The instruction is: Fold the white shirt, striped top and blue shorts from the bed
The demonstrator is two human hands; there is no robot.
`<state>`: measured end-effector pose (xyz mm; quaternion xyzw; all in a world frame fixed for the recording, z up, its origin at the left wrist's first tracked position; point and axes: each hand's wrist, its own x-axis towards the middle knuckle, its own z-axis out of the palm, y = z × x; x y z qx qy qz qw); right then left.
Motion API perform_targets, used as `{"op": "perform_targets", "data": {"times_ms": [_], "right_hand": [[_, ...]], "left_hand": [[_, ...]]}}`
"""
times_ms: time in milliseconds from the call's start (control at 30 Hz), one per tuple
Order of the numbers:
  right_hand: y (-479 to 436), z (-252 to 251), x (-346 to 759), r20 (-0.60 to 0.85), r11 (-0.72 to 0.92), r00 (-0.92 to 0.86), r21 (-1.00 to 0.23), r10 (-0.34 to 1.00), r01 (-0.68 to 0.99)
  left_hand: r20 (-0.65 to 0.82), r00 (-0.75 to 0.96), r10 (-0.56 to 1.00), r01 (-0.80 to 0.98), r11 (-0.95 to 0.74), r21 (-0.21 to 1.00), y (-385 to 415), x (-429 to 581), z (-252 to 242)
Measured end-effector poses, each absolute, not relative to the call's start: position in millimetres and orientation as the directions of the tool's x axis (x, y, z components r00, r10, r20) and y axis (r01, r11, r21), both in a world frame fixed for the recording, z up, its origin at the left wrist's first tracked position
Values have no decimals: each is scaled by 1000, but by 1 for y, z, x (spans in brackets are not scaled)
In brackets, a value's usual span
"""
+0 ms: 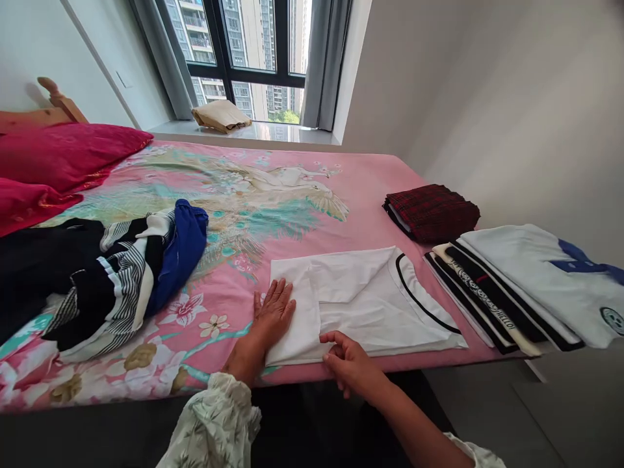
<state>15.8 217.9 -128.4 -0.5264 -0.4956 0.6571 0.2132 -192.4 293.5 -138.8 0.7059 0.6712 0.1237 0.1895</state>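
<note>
A white T-shirt (355, 305) with a black-trimmed neckline lies folded on the bed's near edge, its collar to the right. My left hand (273, 312) rests flat on the left part of the shirt, fingers stretched out. Close to the shirt's front edge is my right hand (353, 367), its fingers loosely curled, with a small gap between thumb and index finger. No cloth shows between them.
A loose heap of dark, striped and blue clothes (121, 273) lies on the left. Folded garments (531, 279) are stacked at the right edge, with a folded red plaid garment (433, 211) behind them. Red pillows (73, 156) lie on the pink floral bedsheet (234, 156).
</note>
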Motion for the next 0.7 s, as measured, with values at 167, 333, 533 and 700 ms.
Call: {"op": "perform_targets", "data": {"times_ms": [167,333,533,700], "right_hand": [[226,-119,-4,-460,-412,-406,-888,790,204],[230,-117,-7,-391,-299,-400,-914,829,275],[225,-126,1,-422,-288,-440,-895,793,340],[223,-130,6,-400,-212,-308,-840,863,499]], "left_hand": [[-73,74,995,913,-38,406,293,-192,-149],[-64,63,996,921,-33,388,294,-191,-148],[-75,69,995,923,-35,382,292,-190,-147],[-68,75,995,932,-46,360,292,-189,-143]]}}
